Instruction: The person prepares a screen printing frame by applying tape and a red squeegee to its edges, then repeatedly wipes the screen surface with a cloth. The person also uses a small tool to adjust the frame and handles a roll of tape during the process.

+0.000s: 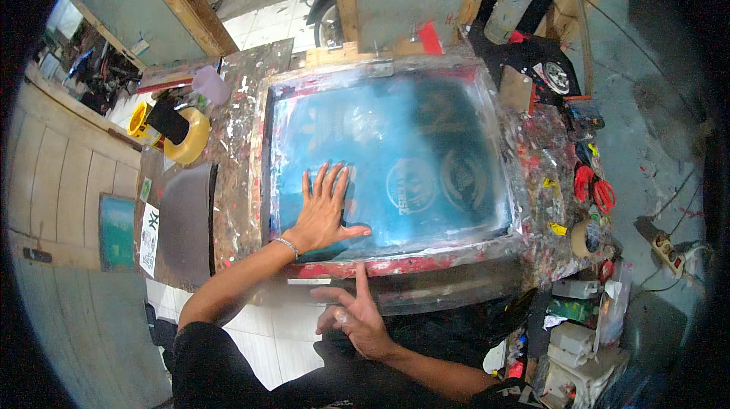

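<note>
A screen-printing frame (426,263) with a blue mesh (380,146) lies on a paint-spattered table (236,150). Pale round and lettered designs show in the mesh, which is darker toward its upper right. My left hand (323,207), a bracelet at its wrist, rests on the near left part of the mesh with fingers spread, holding nothing. Just below the frame's near edge is my right hand (366,324), palm partly up. Its index finger points up at the red-stained edge, while the other fingers are loosely bent and grip nothing. Whether that fingertip touches the wood I cannot tell.
At the left stand a yellow tape roll (196,143), a yellow tub (140,120) and a lilac container (211,85); a dark board (186,219) lies nearer. On the right are red-handled scissors (601,194), another tape roll (585,238) and a power strip (669,255). A whitish bottle (508,13) stands behind.
</note>
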`<state>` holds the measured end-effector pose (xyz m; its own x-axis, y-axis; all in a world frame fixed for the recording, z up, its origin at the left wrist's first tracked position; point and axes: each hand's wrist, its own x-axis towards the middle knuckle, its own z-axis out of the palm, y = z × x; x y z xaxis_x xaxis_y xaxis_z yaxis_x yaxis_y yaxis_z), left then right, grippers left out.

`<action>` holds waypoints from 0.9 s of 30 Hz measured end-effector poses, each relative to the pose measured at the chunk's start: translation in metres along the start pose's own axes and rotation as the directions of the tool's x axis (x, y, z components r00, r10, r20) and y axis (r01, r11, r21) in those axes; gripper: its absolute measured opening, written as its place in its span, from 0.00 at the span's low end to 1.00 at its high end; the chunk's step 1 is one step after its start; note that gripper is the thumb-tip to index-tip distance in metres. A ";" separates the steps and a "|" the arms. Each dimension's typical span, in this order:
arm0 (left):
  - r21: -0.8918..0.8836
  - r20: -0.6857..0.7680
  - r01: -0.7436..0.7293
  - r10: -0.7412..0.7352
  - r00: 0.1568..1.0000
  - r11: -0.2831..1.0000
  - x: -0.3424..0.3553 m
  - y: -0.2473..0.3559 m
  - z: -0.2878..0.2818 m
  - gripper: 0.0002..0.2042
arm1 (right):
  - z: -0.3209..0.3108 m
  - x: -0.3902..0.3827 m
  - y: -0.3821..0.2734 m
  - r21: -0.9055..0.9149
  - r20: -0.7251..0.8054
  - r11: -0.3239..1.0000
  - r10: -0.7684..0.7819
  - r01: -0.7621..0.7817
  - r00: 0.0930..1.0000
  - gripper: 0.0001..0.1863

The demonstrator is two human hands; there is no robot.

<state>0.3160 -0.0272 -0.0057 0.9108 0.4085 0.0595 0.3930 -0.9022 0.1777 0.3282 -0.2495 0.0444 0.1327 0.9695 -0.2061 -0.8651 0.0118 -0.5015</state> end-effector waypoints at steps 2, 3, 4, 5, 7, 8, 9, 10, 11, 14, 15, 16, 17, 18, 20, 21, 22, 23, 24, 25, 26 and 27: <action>-0.010 0.004 -0.027 0.027 1.000 1.000 -0.003 0.003 -0.002 0.62 | 0.010 -0.004 0.004 -0.044 0.035 0.998 0.055 -0.053 0.998 0.52; -0.003 0.013 -0.047 0.047 0.999 0.999 -0.006 0.006 -0.001 0.62 | 0.012 -0.013 0.016 -0.088 0.087 0.991 0.113 -0.105 0.990 0.51; 0.000 0.021 -0.063 0.063 0.998 0.998 -0.008 0.010 -0.003 0.62 | 0.019 -0.016 0.019 -0.137 0.134 0.978 0.177 -0.158 0.975 0.49; 0.017 0.058 -0.095 0.094 0.994 0.995 -0.009 0.013 -0.005 0.62 | 0.027 -0.022 0.018 -0.130 0.137 0.951 0.298 -0.281 0.945 0.44; 0.056 0.132 -0.151 0.143 0.981 0.987 -0.010 0.016 -0.013 0.62 | 0.032 -0.022 0.008 -0.287 0.142 0.900 0.378 -0.328 0.915 0.41; 0.010 0.108 -0.132 0.130 0.986 0.991 -0.007 0.015 -0.014 0.61 | 0.033 -0.023 0.004 -0.365 0.143 0.864 0.420 -0.347 0.896 0.40; -0.037 0.084 -0.113 0.116 0.990 0.993 -0.004 0.011 -0.014 0.61 | 0.032 -0.026 0.001 -0.363 0.084 0.869 0.389 -0.336 0.917 0.35; -0.091 0.061 -0.095 0.101 0.993 0.991 -0.001 0.010 -0.012 0.60 | 0.028 -0.027 0.001 -0.393 0.062 0.870 0.347 -0.296 0.936 0.34; -0.091 0.051 -0.014 0.019 0.999 0.996 0.004 0.010 -0.010 0.60 | 0.020 -0.027 0.003 -0.424 0.042 0.868 0.303 -0.258 0.952 0.33; -0.054 0.128 -0.083 0.090 0.988 0.995 -0.005 0.024 -0.017 0.59 | 0.001 -0.029 0.005 -0.413 -0.009 0.891 0.200 -0.186 0.980 0.27; -0.002 0.141 -0.172 0.170 0.975 0.985 -0.007 0.024 -0.012 0.59 | -0.004 -0.030 0.001 -0.419 -0.013 0.888 0.202 -0.188 0.979 0.26; 0.000 0.151 -0.172 0.170 0.974 0.985 -0.005 0.025 -0.015 0.60 | -0.009 -0.031 -0.002 -0.423 -0.016 0.886 0.202 -0.190 0.979 0.25; 0.002 0.161 -0.171 0.168 0.973 0.985 -0.003 0.026 -0.019 0.60 | -0.015 -0.034 -0.003 -0.395 -0.021 0.895 0.218 -0.208 0.976 0.22; 0.004 0.170 -0.168 0.165 0.971 0.986 -0.001 0.027 -0.024 0.60 | -0.020 -0.038 -0.005 -0.421 -0.031 0.883 0.212 -0.205 0.977 0.21; -0.022 0.165 -0.170 0.171 0.971 0.985 -0.004 0.035 -0.035 0.51 | -0.024 -0.042 -0.018 -0.471 -0.066 0.859 0.193 -0.201 0.979 0.20; -0.087 0.165 -0.180 0.193 0.967 0.980 -0.016 0.038 -0.031 0.47 | -0.020 -0.047 -0.032 -0.465 -0.162 0.842 0.223 -0.273 0.961 0.17; -0.151 0.169 -0.190 0.215 0.962 0.970 -0.031 0.043 -0.027 0.43 | -0.028 -0.052 -0.038 -0.462 -0.173 0.848 0.200 -0.259 0.964 0.17; -0.234 0.227 -0.189 0.243 0.943 0.954 -0.057 0.056 -0.019 0.38 | -0.038 -0.059 -0.040 -0.461 -0.185 0.852 0.183 -0.250 0.965 0.17; -0.314 0.282 -0.182 0.274 0.919 0.932 -0.078 0.071 -0.016 0.33 | -0.047 -0.065 -0.043 -0.459 -0.195 0.856 0.165 -0.239 0.967 0.16; -0.219 0.197 -0.224 0.268 0.943 0.950 -0.087 0.083 -0.023 0.31 | -0.054 -0.070 -0.047 -0.466 -0.212 0.853 0.151 -0.235 0.966 0.16; -0.114 0.113 -0.250 0.263 0.958 0.961 -0.094 0.097 -0.037 0.29 | -0.058 -0.077 -0.052 -0.473 -0.223 0.850 0.141 -0.233 0.965 0.16; -0.006 0.029 -0.268 0.268 0.963 0.963 -0.097 0.102 -0.045 0.27 | -0.061 -0.081 -0.058 -0.479 -0.234 0.848 0.128 -0.229 0.964 0.16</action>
<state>0.2618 -0.1532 0.0505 0.9861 0.1472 0.0769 0.1334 -0.9779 0.1612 0.3969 -0.3440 0.0388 0.1304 0.8785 -0.4597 -0.5322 -0.3291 -0.7800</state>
